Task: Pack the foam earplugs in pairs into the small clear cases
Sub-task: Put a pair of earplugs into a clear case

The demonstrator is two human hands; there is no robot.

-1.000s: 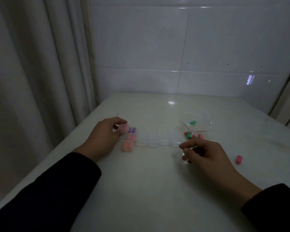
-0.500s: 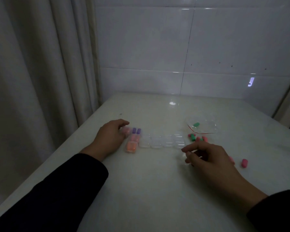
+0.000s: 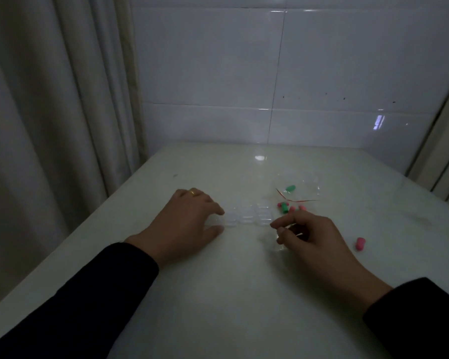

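Observation:
A row of small clear cases (image 3: 246, 216) lies across the middle of the table. My left hand (image 3: 186, 224) rests at the row's left end, thumb and fingers closed around the end clear case (image 3: 214, 222); it hides the filled cases behind it. My right hand (image 3: 313, 238) is curled just right of the row, pinching another clear case (image 3: 279, 242) low over the table. Pink and green earplugs (image 3: 283, 206) lie loose beyond my right hand. One pink earplug (image 3: 360, 243) lies alone to the right.
A clear plastic bag (image 3: 302, 189) with a red strip holds a green earplug (image 3: 290, 188) behind the loose ones. The white table (image 3: 231, 294) meets a tiled wall at the back. A curtain (image 3: 49, 112) hangs along the left edge.
My left hand has slid right from the pink, orange and purple filled cases onto the left end of the clear row, covering the filled ones. My right hand has barely moved.

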